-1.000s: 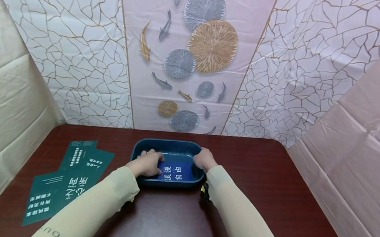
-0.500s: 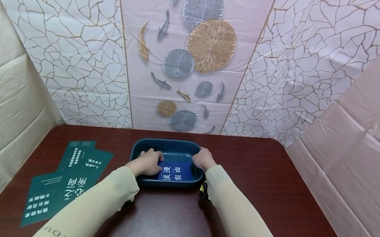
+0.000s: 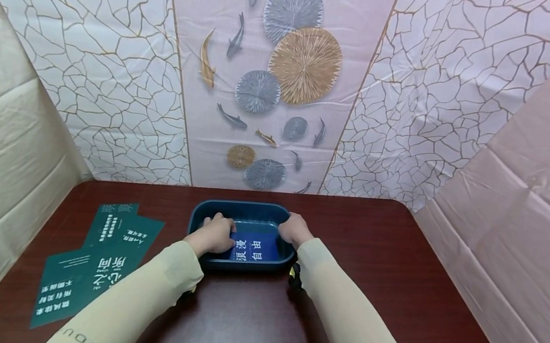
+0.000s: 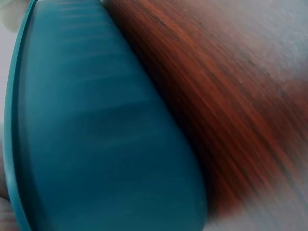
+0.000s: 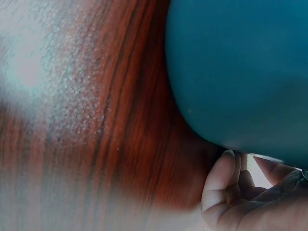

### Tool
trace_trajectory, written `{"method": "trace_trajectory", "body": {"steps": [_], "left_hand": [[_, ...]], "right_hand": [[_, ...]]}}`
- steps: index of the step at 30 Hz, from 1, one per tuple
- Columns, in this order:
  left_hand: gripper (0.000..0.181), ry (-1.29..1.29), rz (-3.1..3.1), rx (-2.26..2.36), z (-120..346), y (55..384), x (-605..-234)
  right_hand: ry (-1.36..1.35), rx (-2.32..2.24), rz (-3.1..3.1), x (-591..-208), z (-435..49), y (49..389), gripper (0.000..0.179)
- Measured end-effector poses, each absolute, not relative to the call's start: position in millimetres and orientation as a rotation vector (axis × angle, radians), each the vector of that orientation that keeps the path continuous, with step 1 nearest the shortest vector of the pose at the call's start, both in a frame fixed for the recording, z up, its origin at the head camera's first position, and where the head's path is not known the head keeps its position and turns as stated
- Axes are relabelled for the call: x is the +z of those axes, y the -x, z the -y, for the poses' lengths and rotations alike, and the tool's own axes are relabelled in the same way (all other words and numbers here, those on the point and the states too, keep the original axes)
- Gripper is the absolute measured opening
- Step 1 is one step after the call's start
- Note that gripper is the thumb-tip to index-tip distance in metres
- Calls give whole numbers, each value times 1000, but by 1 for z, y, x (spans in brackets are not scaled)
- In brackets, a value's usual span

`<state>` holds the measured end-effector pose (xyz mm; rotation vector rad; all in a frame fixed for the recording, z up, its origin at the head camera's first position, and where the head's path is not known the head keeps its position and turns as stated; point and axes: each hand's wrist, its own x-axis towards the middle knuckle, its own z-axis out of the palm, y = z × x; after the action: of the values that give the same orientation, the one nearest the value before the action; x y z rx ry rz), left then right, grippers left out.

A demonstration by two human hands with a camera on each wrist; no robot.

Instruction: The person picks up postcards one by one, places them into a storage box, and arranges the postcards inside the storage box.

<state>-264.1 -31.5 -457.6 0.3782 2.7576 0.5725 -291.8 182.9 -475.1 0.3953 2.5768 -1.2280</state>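
- A blue card (image 3: 258, 248) with white characters lies inside a dark blue tray (image 3: 240, 211), toward its near side; its left edge is hidden by a hand.
- The tray sits on the table, well toward the far edge, its long side facing the person. The left wrist view is mostly filled by its smooth outer wall.
- The left hand (image 3: 213, 235) reaches over the tray's left end and down to the card's left edge. Forefinger and thumb show a gap between them; whether any fingers pinch the card cannot be told.
- The right hand (image 3: 295, 230) grips the tray's right end. In the right wrist view its fingers (image 5: 220, 175) are curled close against the tray's outer side, just beneath the wall.
- Pale sleeves (image 3: 353, 314) cover both forearms; the left one bears dark lettering. Something dark with a bit of yellow (image 3: 296, 277) shows below the right cuff.
- To the left of the tray, apart from it, overlapping green sheets (image 3: 91, 267) with white characters lie flat.
- The table (image 3: 249, 325) has a glossy red-brown wood grain.
- Behind it hangs a backdrop (image 3: 279, 127) printed with fish and round leaf shapes, flanked by crackle-patterned panels.
- Plain, creased cloth (image 3: 526, 220) encloses both sides.
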Motion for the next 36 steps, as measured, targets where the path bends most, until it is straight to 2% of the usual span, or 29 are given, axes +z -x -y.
{"method": "trace_trajectory", "body": {"steps": [29, 36], "left_hand": [[39, -414, -2795, 490, 36, 261, -460], [39, -436, -2811, 598, 43, 255, -447]], "right_hand": [[-390, -1227, -2581, -475, -182, 291, 55], [-386, -1235, -2570, -474, -182, 290, 56]]}}
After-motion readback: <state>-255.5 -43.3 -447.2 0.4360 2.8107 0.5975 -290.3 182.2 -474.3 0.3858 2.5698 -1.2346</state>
